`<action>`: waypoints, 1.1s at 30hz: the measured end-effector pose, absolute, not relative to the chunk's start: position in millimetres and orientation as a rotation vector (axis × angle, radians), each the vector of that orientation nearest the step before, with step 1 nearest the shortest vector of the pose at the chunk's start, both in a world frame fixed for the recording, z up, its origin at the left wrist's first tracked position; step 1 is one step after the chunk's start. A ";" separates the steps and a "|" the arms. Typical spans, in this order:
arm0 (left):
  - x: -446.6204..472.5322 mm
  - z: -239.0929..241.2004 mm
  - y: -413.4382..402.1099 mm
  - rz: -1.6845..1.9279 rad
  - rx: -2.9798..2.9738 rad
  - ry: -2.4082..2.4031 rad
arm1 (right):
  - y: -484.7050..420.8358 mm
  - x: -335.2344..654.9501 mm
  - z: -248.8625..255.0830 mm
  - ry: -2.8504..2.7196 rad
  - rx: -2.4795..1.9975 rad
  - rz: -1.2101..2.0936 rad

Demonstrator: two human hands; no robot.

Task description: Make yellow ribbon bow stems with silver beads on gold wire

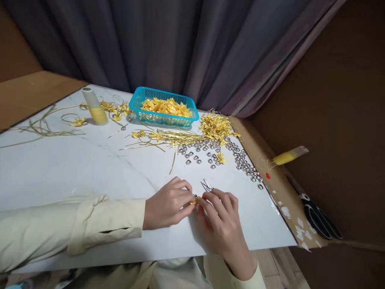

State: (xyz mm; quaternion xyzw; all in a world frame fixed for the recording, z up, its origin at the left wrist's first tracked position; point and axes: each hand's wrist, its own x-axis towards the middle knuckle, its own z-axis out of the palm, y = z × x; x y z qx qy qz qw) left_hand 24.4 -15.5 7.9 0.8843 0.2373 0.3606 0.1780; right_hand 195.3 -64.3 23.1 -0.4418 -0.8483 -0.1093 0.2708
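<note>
At the table's front, my left hand (pixel 171 201) pinches a small yellow ribbon bow (pixel 193 203) between thumb and fingertips. A silver bead (pixel 195 197) shows beside the ribbon, mostly covered by the fingers. My right hand (pixel 221 216) meets it from the other side, its fingertips closed on the bow's right end. Just beyond the right fingers, the pointed blades of small scissors (pixel 206 186) stick out; their handles are hidden, and I cannot tell whether the hand holds them. Loose silver beads (pixel 213 166) are scattered farther back.
A blue basket (pixel 195 115) of yellow ribbon bows stands at the back. Near it are a yellow bow pile (pixel 215 126) and gold wires (pixel 180 137). A yellow thread cone (pixel 98 112) stands left. On the right ledge lie another thread cone (pixel 290 155) and black scissors (pixel 320 220).
</note>
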 end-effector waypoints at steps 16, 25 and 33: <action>25.3 7.6 -14.7 1.011 2.533 0.657 | -51.3 192.0 42.8 -2.407 -1.228 -0.211; 25.8 6.7 -13.8 0.967 2.431 0.701 | -47.9 191.9 49.3 -2.529 -1.177 -0.367; 26.0 7.8 -14.3 0.996 2.482 0.673 | -51.1 194.2 49.7 -2.622 -1.163 -0.339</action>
